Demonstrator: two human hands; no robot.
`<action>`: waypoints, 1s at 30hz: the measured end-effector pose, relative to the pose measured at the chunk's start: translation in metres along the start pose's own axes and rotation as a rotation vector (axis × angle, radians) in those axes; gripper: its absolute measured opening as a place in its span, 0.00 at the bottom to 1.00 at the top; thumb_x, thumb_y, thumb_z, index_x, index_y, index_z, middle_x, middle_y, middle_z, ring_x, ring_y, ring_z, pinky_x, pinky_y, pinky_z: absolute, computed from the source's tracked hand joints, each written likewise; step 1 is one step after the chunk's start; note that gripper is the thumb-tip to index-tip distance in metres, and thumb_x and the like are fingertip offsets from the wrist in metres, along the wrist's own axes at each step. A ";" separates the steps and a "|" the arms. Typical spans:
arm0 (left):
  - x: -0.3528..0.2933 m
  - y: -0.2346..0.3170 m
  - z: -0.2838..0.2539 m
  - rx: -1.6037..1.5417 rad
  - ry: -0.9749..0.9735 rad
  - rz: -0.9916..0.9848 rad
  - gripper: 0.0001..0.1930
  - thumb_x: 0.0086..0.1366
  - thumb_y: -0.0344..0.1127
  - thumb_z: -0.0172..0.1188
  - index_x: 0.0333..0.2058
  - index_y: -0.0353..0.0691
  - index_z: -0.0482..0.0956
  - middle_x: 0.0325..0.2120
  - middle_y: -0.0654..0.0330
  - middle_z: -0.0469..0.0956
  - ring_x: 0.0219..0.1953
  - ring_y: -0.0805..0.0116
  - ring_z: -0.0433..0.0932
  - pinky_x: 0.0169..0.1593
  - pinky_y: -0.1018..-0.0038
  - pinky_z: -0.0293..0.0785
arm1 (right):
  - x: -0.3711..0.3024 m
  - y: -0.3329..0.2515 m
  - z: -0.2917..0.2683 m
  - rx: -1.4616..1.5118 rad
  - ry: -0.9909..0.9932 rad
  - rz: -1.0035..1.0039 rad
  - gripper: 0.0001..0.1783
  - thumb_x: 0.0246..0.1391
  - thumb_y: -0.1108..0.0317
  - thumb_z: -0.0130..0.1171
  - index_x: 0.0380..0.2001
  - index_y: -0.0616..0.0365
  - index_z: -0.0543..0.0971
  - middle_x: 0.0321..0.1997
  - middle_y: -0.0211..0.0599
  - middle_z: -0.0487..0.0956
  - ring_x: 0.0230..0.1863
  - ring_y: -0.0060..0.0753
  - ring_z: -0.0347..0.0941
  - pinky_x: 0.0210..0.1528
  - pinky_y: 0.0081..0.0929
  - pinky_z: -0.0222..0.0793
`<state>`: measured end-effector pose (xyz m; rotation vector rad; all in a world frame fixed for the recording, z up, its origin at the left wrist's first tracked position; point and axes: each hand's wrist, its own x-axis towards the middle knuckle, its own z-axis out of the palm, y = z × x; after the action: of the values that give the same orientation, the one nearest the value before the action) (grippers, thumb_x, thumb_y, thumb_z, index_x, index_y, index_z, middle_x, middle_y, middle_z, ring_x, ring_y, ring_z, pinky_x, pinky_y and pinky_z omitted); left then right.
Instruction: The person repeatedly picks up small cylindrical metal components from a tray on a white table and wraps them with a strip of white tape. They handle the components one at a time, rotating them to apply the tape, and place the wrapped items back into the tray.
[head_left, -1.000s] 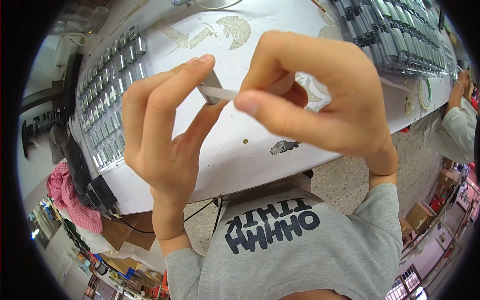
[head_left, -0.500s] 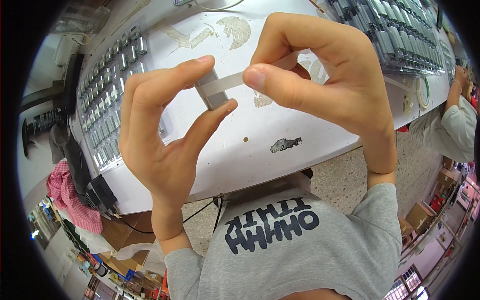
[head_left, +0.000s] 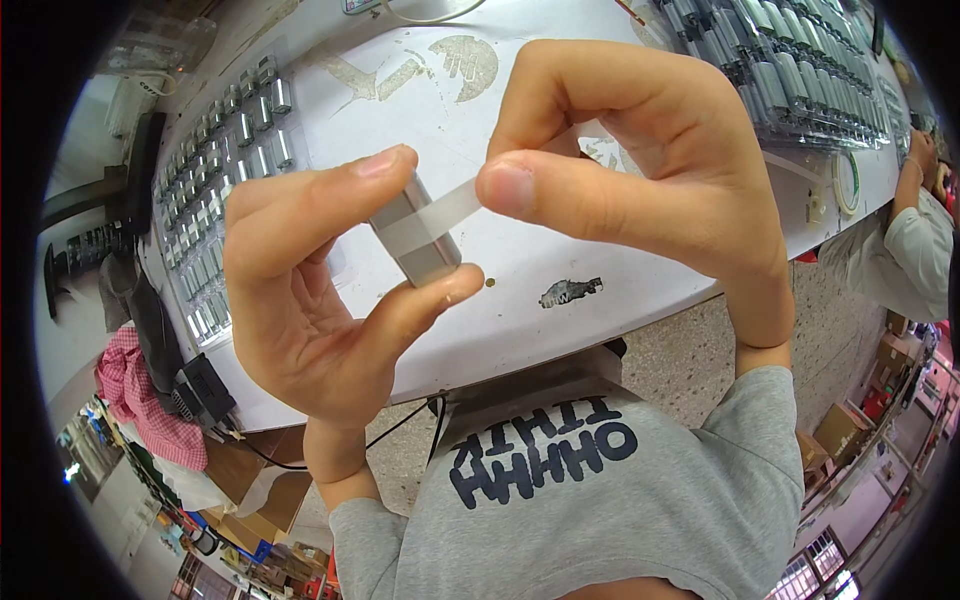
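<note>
Between its thumb and fingertip, my left hand [head_left: 310, 270] pinches a small silvery rectangular metal piece [head_left: 432, 262] by its two ends. A whitish translucent strip of tape [head_left: 440, 217] crosses the middle of the piece and runs off to the right. My right hand [head_left: 630, 160] pinches the strip's other end between thumb and curled forefinger, so a short length spans the gap between my hands. Both hands are raised over the white table [head_left: 470, 345]. What lies behind the right fingers is partly hidden.
At the left, a clear plastic tray [head_left: 215, 205] holds rows of similar metal pieces. Stacked trays of metal pieces [head_left: 790, 75] fill the far right. A black adapter [head_left: 205, 388] sits at the left edge near a pink checked cloth [head_left: 150, 400]. Another person's arm [head_left: 908, 180] rests at the right.
My left hand has turned and come slightly nearer, tilting the metal piece so more of its side faces show. My right hand has moved down slightly, still gripping the tape.
</note>
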<state>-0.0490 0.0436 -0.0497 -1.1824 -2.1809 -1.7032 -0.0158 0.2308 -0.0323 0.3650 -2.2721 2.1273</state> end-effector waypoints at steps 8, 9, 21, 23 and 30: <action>-0.002 -0.006 -0.004 -0.037 -0.061 0.073 0.32 0.43 0.43 0.67 0.43 0.32 0.65 0.37 0.50 0.70 0.41 0.65 0.70 0.46 0.72 0.68 | 0.001 0.007 0.005 0.168 -0.050 0.021 0.06 0.45 0.72 0.56 0.20 0.62 0.72 0.19 0.25 0.69 0.24 0.14 0.61 0.27 0.14 0.54; -0.002 -0.006 -0.004 -0.023 -0.065 0.082 0.32 0.43 0.45 0.67 0.43 0.32 0.65 0.37 0.50 0.70 0.41 0.65 0.70 0.45 0.72 0.68 | 0.001 0.009 0.006 0.203 -0.059 0.018 0.06 0.46 0.72 0.56 0.20 0.62 0.72 0.19 0.25 0.69 0.24 0.14 0.61 0.27 0.14 0.54; -0.011 -0.020 0.012 -0.457 0.032 0.012 0.35 0.40 0.49 0.68 0.45 0.40 0.64 0.39 0.53 0.71 0.45 0.63 0.68 0.49 0.69 0.63 | 0.000 0.010 0.011 0.430 -0.163 0.147 0.06 0.49 0.71 0.55 0.27 0.63 0.74 0.23 0.26 0.71 0.24 0.13 0.62 0.26 0.12 0.56; -0.016 -0.023 0.019 -0.624 0.093 -0.014 0.36 0.39 0.45 0.69 0.46 0.39 0.63 0.41 0.52 0.71 0.45 0.63 0.68 0.48 0.70 0.63 | 0.000 0.003 0.011 0.468 -0.159 0.244 0.07 0.49 0.71 0.55 0.31 0.63 0.74 0.24 0.26 0.72 0.24 0.13 0.62 0.24 0.12 0.57; -0.011 -0.010 0.022 -0.501 0.048 -0.231 0.38 0.47 0.60 0.57 0.53 0.47 0.55 0.54 0.49 0.55 0.55 0.58 0.58 0.56 0.61 0.55 | -0.001 0.012 0.016 0.445 -0.136 0.137 0.10 0.50 0.69 0.54 0.35 0.65 0.74 0.24 0.29 0.72 0.21 0.13 0.63 0.21 0.12 0.59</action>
<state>-0.0403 0.0562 -0.0714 -0.9865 -1.9859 -2.4481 -0.0149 0.2158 -0.0459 0.3760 -1.9109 2.7571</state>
